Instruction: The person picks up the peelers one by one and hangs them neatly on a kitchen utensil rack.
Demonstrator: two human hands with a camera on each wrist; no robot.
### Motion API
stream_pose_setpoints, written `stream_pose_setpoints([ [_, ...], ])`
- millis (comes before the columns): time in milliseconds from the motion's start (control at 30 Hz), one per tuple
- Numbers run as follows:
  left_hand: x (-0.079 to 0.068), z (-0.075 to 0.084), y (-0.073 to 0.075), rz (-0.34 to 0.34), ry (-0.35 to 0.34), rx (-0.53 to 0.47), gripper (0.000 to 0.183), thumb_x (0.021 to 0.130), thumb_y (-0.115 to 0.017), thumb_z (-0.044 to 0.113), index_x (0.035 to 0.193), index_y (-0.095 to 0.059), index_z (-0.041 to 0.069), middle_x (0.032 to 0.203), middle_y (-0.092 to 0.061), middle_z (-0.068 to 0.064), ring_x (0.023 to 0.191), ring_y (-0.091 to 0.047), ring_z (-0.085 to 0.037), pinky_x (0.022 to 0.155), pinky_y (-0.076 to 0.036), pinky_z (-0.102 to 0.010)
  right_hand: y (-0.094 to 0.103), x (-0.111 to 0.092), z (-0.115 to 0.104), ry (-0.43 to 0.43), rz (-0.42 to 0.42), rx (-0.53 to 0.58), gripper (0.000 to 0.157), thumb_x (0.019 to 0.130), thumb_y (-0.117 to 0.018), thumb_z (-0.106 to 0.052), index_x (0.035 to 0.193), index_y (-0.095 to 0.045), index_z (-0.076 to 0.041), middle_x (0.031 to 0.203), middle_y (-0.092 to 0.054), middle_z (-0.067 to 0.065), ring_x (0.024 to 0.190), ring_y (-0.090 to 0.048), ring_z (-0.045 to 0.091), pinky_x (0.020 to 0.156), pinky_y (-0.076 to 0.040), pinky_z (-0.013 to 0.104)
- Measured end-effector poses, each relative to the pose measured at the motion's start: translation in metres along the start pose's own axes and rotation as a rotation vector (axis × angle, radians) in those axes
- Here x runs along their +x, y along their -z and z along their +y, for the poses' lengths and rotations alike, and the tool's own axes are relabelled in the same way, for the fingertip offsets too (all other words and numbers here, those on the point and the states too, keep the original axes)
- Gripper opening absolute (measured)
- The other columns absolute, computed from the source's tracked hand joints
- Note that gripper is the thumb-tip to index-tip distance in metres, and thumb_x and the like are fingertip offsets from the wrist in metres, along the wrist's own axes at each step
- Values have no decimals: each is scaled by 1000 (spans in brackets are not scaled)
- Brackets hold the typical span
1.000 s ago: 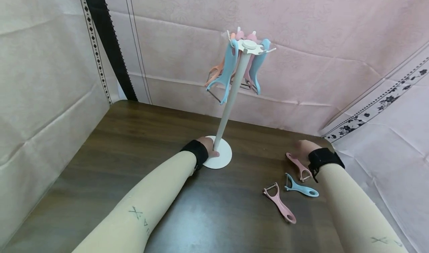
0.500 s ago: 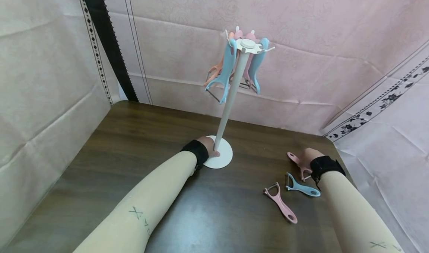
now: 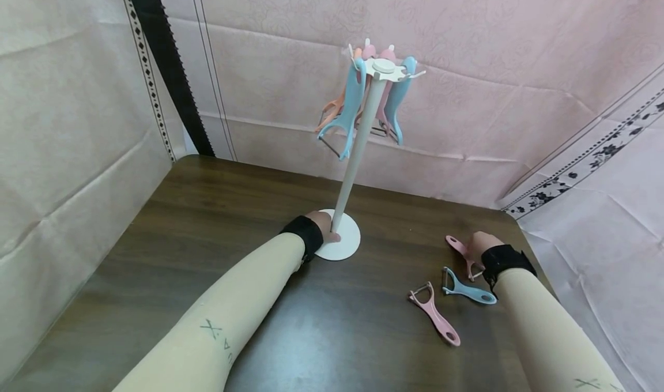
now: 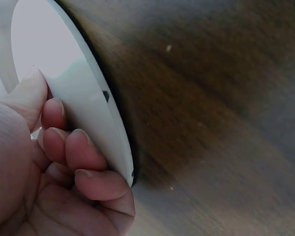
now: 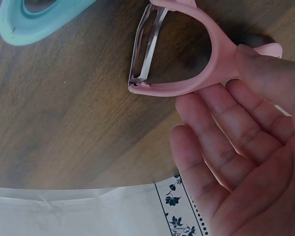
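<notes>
My left hand (image 3: pixel 323 225) grips the foot of a white stand (image 3: pixel 358 155), its thumb over the round base (image 3: pixel 346 248). In the left wrist view, the fingers (image 4: pixel 83 152) curl beside the white disc (image 4: pixel 54 44). At the table's right side, my right hand (image 3: pixel 481 243) pinches a pink Y-shaped peeler (image 3: pixel 455 243) at its neck. The right wrist view shows the thumb (image 5: pixel 265 73) on top of the pink peeler (image 5: pixel 221 56) and fingers against its underside; its metal blade points away from the palm. The handle end is partly hidden there.
A blue peeler (image 3: pixel 469 292) and another pink peeler (image 3: pixel 441 321) lie on the brown wooden table (image 3: pixel 233 207), nearer me. Blue (image 3: pixel 354 101), orange (image 3: pixel 336 110) and pink peelers hang from the stand's hooks. Pale cloth (image 3: pixel 467 92) hangs behind and at both sides.
My right hand has come down onto the far pink peeler and now pinches it. The left hand stays at the stand's foot.
</notes>
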State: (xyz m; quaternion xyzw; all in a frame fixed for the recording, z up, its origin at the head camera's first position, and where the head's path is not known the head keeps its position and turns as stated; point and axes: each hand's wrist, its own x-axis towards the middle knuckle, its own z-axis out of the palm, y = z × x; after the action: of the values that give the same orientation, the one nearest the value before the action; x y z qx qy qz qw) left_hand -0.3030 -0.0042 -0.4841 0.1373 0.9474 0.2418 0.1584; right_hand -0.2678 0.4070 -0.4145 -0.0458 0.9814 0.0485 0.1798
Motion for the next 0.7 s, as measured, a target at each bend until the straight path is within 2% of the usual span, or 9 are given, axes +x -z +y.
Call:
stream_pose_setpoints([
  [167,2,1,-1,3,-20,19,40,86,-72,43,96,-68,5,70,-62,0,68,-58,-18,69,-46,-32,1,-1,-2,-30,5,36,14,79,-63,-7,65,-66,-7,69,-61,10,64,-55,26,68,-48,44],
  [267,1,1,-2,-5,-17,15,40,86,-72,43,98,-68,5,70,-62,0,68,-58,-18,68,-46,-31,1,-1,-3,-31,-3,19,14,79,-63,-6,65,-66,-7,70,-61,11,64,-56,26,69,-48,45],
  [567,-8,4,4,8,-31,5,38,85,-73,41,97,-69,4,70,-62,0,69,-58,-18,69,-47,-32,6,-2,-8,-81,-58,55,13,82,-67,-10,70,-67,-5,72,-62,9,67,-55,26,70,-46,44],
  [700,-9,4,5,17,-41,12,37,86,-73,40,95,-69,5,69,-62,0,68,-58,-18,68,-47,-32,8,-1,-12,-83,-40,50,11,82,-67,-10,74,-68,-3,74,-64,10,68,-56,26,70,-47,45],
])
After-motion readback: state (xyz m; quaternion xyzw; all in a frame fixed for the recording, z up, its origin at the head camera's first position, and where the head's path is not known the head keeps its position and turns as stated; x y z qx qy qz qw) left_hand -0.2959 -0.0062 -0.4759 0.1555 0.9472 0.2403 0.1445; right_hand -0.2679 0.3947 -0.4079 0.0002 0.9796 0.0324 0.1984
